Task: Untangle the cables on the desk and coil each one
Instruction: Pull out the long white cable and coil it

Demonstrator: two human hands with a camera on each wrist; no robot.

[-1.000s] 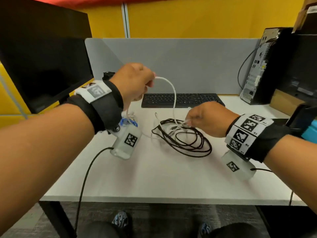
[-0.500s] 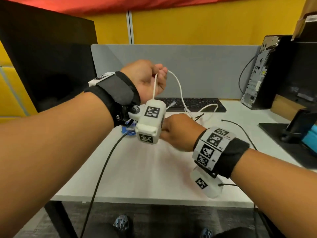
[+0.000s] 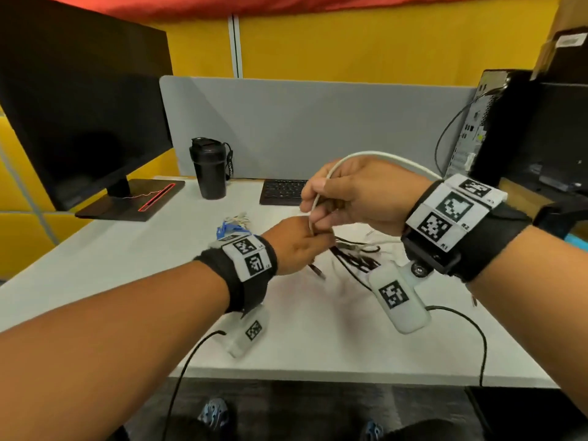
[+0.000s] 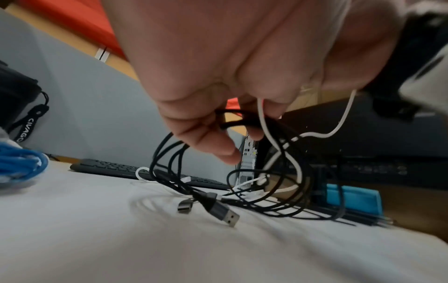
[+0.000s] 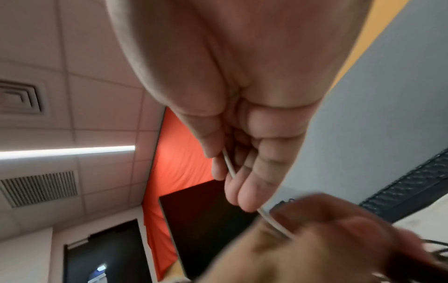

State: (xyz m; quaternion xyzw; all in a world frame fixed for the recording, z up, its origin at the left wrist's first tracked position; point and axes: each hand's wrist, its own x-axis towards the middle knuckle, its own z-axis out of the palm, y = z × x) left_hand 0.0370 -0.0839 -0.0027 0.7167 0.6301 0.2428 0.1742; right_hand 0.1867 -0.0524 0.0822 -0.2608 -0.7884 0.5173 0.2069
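White desk point(image 3: 127, 268) in a yellow-walled cubicle. In the last second the hands swapped heights: the right hand point(image 3: 359, 194) had gone up, pinching the white cable point(image 3: 381, 155), while the left hand point(image 3: 294, 246) dropped low and pinched the black cable point(image 4: 169, 153) along with the white one. Looked like they were getting pulled apart, no coiling yet. The black bottle point(image 3: 208, 168) strap read "CIVAGO".

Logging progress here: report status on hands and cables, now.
Left hand grips black cable loops with white cable. Right hand pinches white cable, raised. Black and white cables remain tangled on desk. Nothing obstructing.
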